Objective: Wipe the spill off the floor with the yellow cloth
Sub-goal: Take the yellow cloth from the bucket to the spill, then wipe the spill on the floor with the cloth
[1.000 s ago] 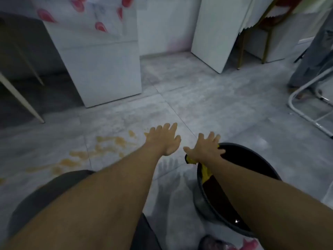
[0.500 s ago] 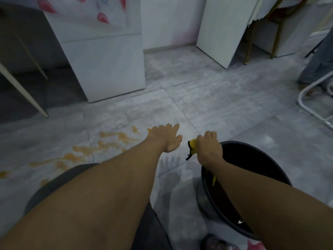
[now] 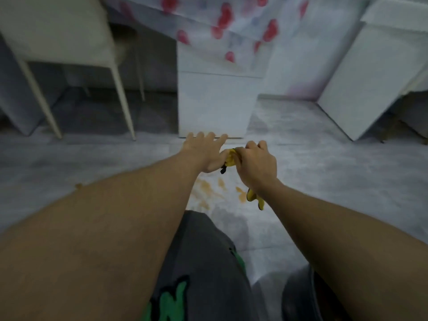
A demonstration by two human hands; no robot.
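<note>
My right hand (image 3: 257, 165) is closed on the yellow cloth (image 3: 230, 158), held in the air above the floor. One bunched end sticks out between my two hands and a second end hangs below my right wrist. My left hand (image 3: 203, 151) is flat with fingers spread, its thumb side touching the cloth. An orange-brown spill (image 3: 206, 189) lies in streaks on the grey tiled floor just beneath both hands, partly hidden by my arms.
A white cabinet (image 3: 213, 103) stands directly beyond my hands, under a cloth with red spots. A white chair (image 3: 69, 54) with thin legs stands at the left. A white panel (image 3: 370, 77) leans at the right. The dark bucket's rim (image 3: 298, 295) shows at the bottom right.
My right hand lifted the yellow cloth out of the bucket and carried it left over the spill. My view turned left, so the bucket slid to the bottom right.
</note>
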